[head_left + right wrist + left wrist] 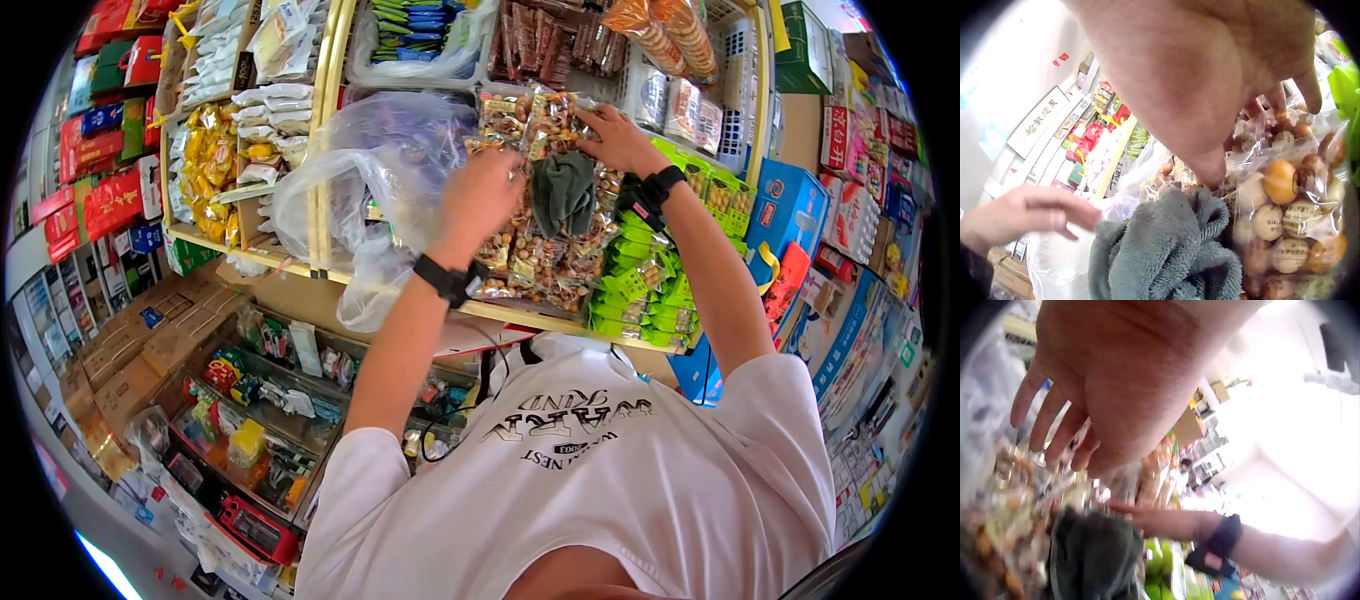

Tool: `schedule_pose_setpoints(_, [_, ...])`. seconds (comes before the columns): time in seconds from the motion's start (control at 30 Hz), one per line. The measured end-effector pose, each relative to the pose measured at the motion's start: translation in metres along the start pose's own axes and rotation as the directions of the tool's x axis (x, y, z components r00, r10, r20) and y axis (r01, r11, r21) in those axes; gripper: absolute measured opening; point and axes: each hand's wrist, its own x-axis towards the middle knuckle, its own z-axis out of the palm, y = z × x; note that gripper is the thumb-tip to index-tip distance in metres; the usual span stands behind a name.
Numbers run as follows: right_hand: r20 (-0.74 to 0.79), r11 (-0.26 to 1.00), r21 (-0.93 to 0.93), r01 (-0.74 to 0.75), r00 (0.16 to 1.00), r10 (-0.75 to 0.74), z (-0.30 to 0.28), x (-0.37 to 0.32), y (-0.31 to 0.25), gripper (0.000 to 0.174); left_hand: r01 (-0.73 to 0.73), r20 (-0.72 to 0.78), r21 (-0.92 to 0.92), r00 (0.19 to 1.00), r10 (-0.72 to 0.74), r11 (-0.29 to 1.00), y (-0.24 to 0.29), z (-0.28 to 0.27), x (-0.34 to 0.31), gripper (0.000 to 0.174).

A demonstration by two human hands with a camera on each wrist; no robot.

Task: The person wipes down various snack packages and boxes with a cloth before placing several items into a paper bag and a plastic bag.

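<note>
Clear packets of round brown and cream snacks (520, 260) lie piled in the display tray. On top of them rests a crumpled dark grey-green cloth (563, 193), its terry texture plain in the right wrist view. My left hand (480, 205) hovers left of the cloth, over the packets' left side, with fingers loosely extended and nothing held. At the far end of the pile, my right hand (622, 142) touches the packets with spread fingers. From the right wrist camera, its fingertips are partly hidden among shiny wrappers (1266, 137) beyond the cloth.
A loose clear plastic bag (350, 200) drapes over the compartment to the left and its front edge. Bright green packets (650, 290) fill the space to the right. Behind stand baskets of brown stick snacks (545, 45) and blue-green packets (410, 30). A gold metal rail (322, 140) divides the display.
</note>
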Motion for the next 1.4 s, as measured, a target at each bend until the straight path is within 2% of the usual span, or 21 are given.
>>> schedule_pose_setpoints(0.07, [-0.009,1.000,0.006,-0.004,1.000,0.004,0.002,0.004,0.004,0.064,0.161,-0.112,0.166,0.983,-0.144,0.973,-0.015,-0.044,0.041,0.045])
schedule_pose_setpoints(0.13, [-0.020,1.000,0.021,0.005,1.000,-0.005,0.002,0.003,0.003,0.063,0.208,-0.241,0.352,0.962,-0.126,0.913,-0.053,-0.065,0.088,0.052])
schedule_pose_setpoints(0.23, [-0.054,0.999,0.031,0.026,0.998,-0.024,0.001,0.004,0.004,0.061,0.245,-0.231,0.351,0.958,-0.170,0.904,-0.101,-0.065,0.147,0.058])
schedule_pose_setpoints(0.37, [-0.011,1.000,0.016,-0.026,1.000,0.026,-0.003,0.006,0.004,0.063,0.236,-0.162,0.453,0.970,-0.181,0.859,-0.126,-0.051,0.189,0.051])
schedule_pose_setpoints(0.43, [0.004,0.999,0.016,-0.045,0.999,0.045,-0.001,0.005,0.002,0.063,0.149,-0.107,0.555,0.989,-0.107,0.818,-0.131,-0.045,0.196,0.047])
schedule_pose_setpoints(0.47, [-0.009,0.999,0.026,-0.044,0.999,0.044,0.000,0.004,0.002,0.062,0.112,-0.147,0.529,0.988,-0.040,0.841,-0.135,-0.042,0.198,0.036])
schedule_pose_setpoints(0.5, [-0.007,0.998,0.036,-0.050,0.999,0.050,0.001,0.003,0.002,0.062,0.106,-0.136,0.534,0.990,-0.038,0.839,-0.129,-0.047,0.197,0.036])
schedule_pose_setpoints(0.57, [-0.037,0.999,0.023,-0.049,0.998,0.050,0.004,0.003,0.000,0.060,0.196,-0.278,0.318,0.955,-0.106,0.928,-0.114,-0.064,0.192,0.033])
schedule_pose_setpoints(0.6, [-0.038,0.998,0.032,-0.051,0.998,0.052,0.005,0.004,0.001,0.060,0.151,-0.353,0.378,0.936,-0.008,0.913,-0.125,-0.069,0.195,0.029])
schedule_pose_setpoints(0.7, [-0.070,0.999,0.021,-0.030,0.997,0.032,0.012,0.004,0.005,0.060,0.082,-0.374,0.471,0.920,0.115,0.878,-0.111,-0.107,0.183,0.028])
schedule_pose_setpoints(0.83, [-0.080,1.000,0.012,-0.021,0.997,0.022,0.017,0.010,0.009,0.059,0.048,-0.354,0.556,0.917,0.184,0.830,-0.107,-0.145,0.180,0.028])
schedule_pose_setpoints(0.9, [-0.079,1.000,0.017,-0.025,0.997,0.027,0.016,0.009,0.009,0.060,0.068,-0.397,0.639,0.882,0.253,0.766,-0.101,-0.161,0.181,0.027])
schedule_pose_setpoints(0.97, [-0.074,1.000,-0.003,-0.023,0.997,0.023,0.014,0.008,0.005,0.061,0.087,-0.397,0.643,0.887,0.235,0.761,-0.104,-0.185,0.192,0.036])
schedule_pose_setpoints(1.0, [-0.084,1.000,-0.017,-0.013,0.996,0.011,0.016,0.009,0.008,0.061,0.054,-0.370,0.701,0.880,0.298,0.711,-0.102,-0.199,0.197,0.036])
schedule_pose_setpoints(1.03, [-0.093,0.999,-0.033,-0.003,0.996,0.000,0.018,0.010,0.009,0.061,0.055,-0.370,0.700,0.881,0.295,0.712,-0.089,-0.209,0.195,0.036])
schedule_pose_setpoints(1.1, [-0.089,0.999,-0.046,-0.006,0.996,0.002,0.019,0.010,0.010,0.062,0.274,-0.442,0.567,0.897,0.006,0.777,-0.071,-0.224,0.188,0.032])
schedule_pose_setpoints(1.13, [-0.089,0.998,-0.059,-0.008,0.996,0.003,0.019,0.011,0.010,0.062,0.276,-0.441,0.566,0.897,0.003,0.777,-0.081,-0.228,0.191,0.032])
schedule_pose_setpoints(1.17, [-0.086,0.998,-0.059,-0.008,0.996,0.003,0.020,0.010,0.010,0.062,0.133,-0.498,0.568,0.841,0.211,0.812,-0.094,-0.236,0.195,0.033])
schedule_pose_setpoints(1.2, [-0.096,0.998,-0.061,-0.008,0.995,0.002,0.019,0.011,0.010,0.062,-0.015,-0.545,0.582,0.735,0.404,0.813,-0.098,-0.242,0.197,0.035])
schedule_pose_setpoints(1.33, [-0.060,0.999,-0.042,-0.025,0.998,0.023,0.014,0.009,0.007,0.062,0.067,-0.589,0.553,0.736,0.334,0.830,-0.094,-0.254,0.199,0.032])
schedule_pose_setpoints(1.4, [-0.057,0.993,-0.108,0.044,0.997,-0.050,0.035,0.022,0.028,0.062,-0.035,-0.531,0.551,0.756,0.383,0.834,-0.074,-0.258,0.190,0.031])
